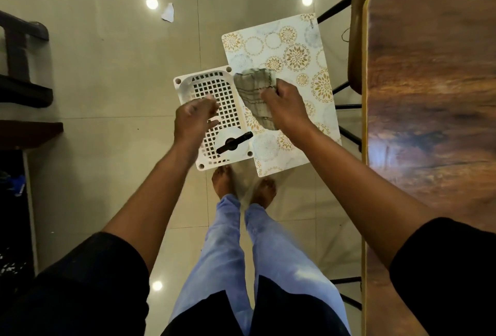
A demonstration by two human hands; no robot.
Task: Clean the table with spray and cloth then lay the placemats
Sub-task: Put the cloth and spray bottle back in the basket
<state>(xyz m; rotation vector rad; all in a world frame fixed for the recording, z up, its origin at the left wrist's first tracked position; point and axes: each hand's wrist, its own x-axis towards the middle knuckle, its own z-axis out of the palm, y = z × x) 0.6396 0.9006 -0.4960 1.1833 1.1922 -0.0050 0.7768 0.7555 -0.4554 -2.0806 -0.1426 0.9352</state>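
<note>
My right hand grips a crumpled grey striped cloth above the floor. Below it lie white placemats with gold floral circles, flat on the tiles. A white plastic basket with a grid bottom sits beside the mats on the left, and a spray bottle with a black nozzle stands inside its near end. My left hand hovers over the basket with loosely curled fingers and holds nothing. The wooden table runs along the right edge.
A brown chair with black legs stands between the mats and the table. My bare feet are just behind the basket. Dark furniture lines the left side. A scrap of white paper lies on the tiles farther off.
</note>
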